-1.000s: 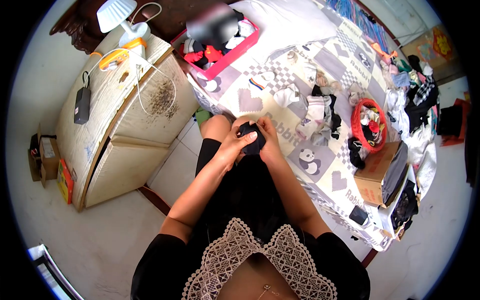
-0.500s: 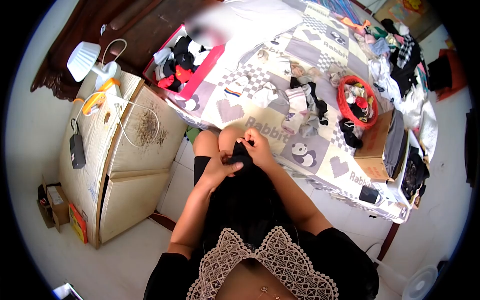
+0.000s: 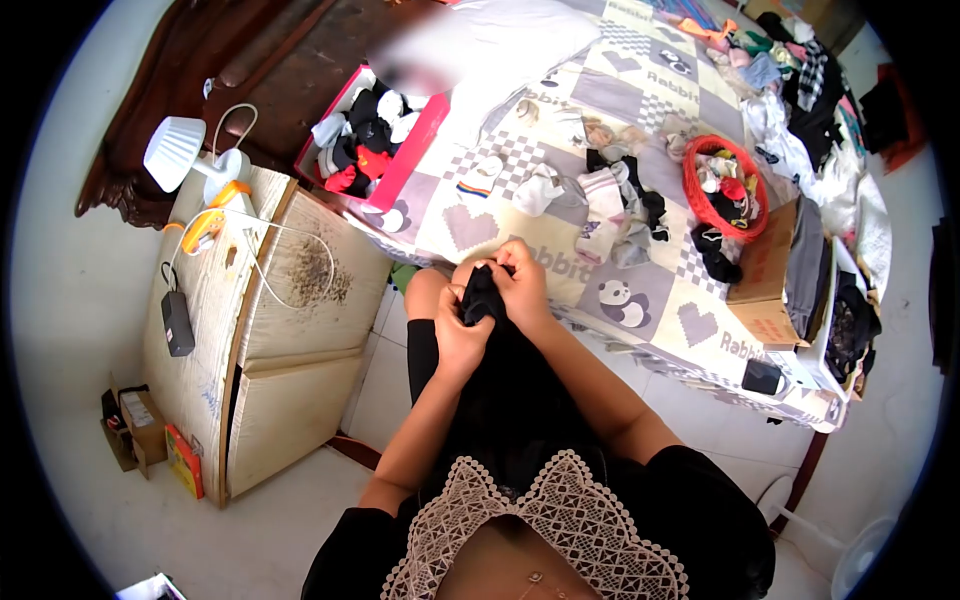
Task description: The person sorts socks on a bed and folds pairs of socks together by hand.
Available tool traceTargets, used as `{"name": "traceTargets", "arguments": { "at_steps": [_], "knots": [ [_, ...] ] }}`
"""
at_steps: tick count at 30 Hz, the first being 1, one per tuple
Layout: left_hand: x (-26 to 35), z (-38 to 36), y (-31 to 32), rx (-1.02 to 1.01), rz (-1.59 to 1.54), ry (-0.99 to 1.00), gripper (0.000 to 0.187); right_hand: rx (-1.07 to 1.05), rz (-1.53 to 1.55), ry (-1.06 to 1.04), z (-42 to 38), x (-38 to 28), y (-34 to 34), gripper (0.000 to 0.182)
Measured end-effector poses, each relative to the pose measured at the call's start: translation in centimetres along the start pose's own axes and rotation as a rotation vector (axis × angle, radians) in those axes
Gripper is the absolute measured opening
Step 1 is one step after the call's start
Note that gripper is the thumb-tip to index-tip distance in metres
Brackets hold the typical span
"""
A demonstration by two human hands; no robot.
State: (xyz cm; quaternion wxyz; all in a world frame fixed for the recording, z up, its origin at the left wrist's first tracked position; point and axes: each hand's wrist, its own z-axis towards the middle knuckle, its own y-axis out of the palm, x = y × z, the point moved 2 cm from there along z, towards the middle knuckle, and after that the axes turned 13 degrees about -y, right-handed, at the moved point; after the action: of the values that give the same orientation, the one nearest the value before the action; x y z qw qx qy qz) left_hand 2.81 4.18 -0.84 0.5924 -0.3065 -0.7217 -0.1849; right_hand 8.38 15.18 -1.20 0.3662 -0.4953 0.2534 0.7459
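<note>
fingers point(image 3: 517, 256) of left hand point(image 3: 461, 342) and farther-forward right hand point(image 3: 524, 290) pinch black cloth point(image 3: 481, 299) between them.

The left hand point(image 3: 461, 332) and right hand point(image 3: 520, 285) cover parts of the black cloth point(image 3: 484, 298), so its full shape cannot be told. A blurred patch point(image 3: 415, 50) smears over the far side of the pink box point(image 3: 413, 158). The bottom edge cuts off a white object point(image 3: 150, 589) (what it is remains unclear). Small clothes in the red basket point(image 3: 702, 207) are too tiny to tell apart.
</note>
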Motion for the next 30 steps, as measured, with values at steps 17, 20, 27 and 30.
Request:
{"name": "traceTargets", "arguments": {
  "at_steps": [17, 20, 27, 30],
  "knots": [
    [3.7, 1.9, -1.7, 0.258, 0.220, 0.613, 0.026, 0.129, 0.106, -0.204, -1.5, -4.1, 0.2, 0.031],
    [3.7, 1.5, -1.1, 0.150, 0.257, 0.516, 0.033, 0.059, 0.373, 0.047, -0.9, -3.9, -0.6, 0.036],
    [3.2, 1.4, -1.1, -0.142, -0.083, 0.152, 0.034, 0.003, 0.297, 0.324, -1.2, 0.4, -1.1, 0.027],
    [-2.7, 4.8, -1.9, -0.036, 0.035, 0.146, 0.040, -0.085, 0.408, 0.287, -2.2, 1.5, -0.2, 0.032]
  ]
}}
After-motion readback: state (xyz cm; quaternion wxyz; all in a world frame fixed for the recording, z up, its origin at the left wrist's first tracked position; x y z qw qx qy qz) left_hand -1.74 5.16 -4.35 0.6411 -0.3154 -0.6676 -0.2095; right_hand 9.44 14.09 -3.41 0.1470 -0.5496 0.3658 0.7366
